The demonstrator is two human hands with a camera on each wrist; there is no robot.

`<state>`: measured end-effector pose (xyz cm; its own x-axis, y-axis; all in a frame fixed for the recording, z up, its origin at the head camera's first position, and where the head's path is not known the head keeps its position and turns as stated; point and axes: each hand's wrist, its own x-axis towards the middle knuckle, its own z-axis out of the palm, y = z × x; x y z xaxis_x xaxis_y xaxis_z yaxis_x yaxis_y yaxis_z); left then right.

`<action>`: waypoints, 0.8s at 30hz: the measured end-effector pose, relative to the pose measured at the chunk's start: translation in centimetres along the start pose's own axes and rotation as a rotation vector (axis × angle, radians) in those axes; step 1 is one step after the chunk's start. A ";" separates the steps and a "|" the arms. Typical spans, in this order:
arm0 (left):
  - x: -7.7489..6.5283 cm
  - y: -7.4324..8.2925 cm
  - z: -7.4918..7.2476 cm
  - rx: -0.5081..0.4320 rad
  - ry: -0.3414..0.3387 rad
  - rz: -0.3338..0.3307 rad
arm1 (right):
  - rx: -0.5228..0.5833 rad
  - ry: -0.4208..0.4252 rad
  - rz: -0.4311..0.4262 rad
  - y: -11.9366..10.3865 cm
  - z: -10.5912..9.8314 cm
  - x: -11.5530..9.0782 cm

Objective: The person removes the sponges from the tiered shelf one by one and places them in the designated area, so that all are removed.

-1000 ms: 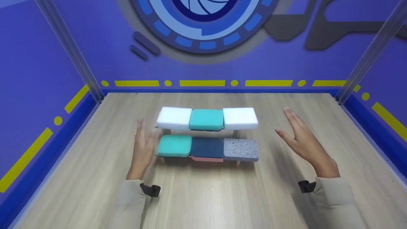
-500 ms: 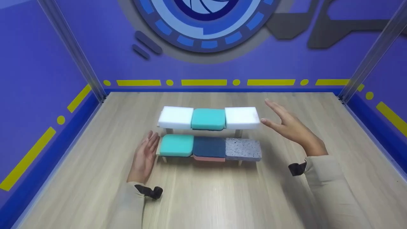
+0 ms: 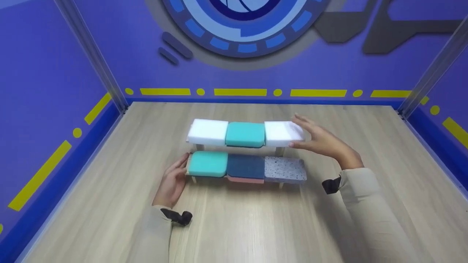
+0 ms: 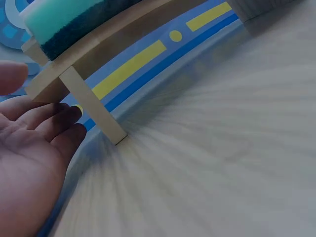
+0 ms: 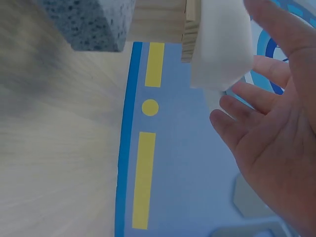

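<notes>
Two low wooden shelves (image 4: 113,34) carry blocks and sponges in a back row and a front row. My left hand (image 3: 172,182) is at the front shelf's left end, beside a teal sponge (image 3: 208,163). Its fingers reach under the shelf end, and the thumb (image 4: 11,78) stands apart from it. My right hand (image 3: 325,142) straddles the right end of the back row's white sponge (image 3: 280,132), thumb at the near edge and fingers at the far side. I cannot tell whether they press on it.
Another white sponge (image 3: 208,130) and a teal one (image 3: 245,133) fill the back row. A dark blue-topped sponge (image 3: 245,166) and a speckled grey block (image 3: 285,168) complete the front row. Blue walls (image 3: 234,78) surround the wooden tabletop (image 3: 234,226).
My right hand has come leftward from the open space to the back row's right end. My left hand has moved in to the front shelf's left end. The sponges stay in place.
</notes>
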<state>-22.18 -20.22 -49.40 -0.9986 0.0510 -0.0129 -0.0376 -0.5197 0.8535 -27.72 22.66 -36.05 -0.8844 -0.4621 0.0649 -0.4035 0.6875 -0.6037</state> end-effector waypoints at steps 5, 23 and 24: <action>0.2 -0.1 0.0 0.009 0.003 -0.015 | -0.033 0.002 0.019 -0.2 0.2 0.2; 0.1 0.1 0.0 0.013 0.025 -0.035 | -0.046 0.007 0.029 -0.3 0.2 0.4; 0.1 0.0 0.0 0.010 0.025 -0.034 | -0.047 0.010 0.032 -0.2 0.2 0.4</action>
<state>-22.28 -20.23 -49.38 -0.9974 0.0472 -0.0549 -0.0714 -0.5095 0.8575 -27.90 22.19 -36.06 -0.8991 -0.4345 0.0540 -0.3857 0.7275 -0.5674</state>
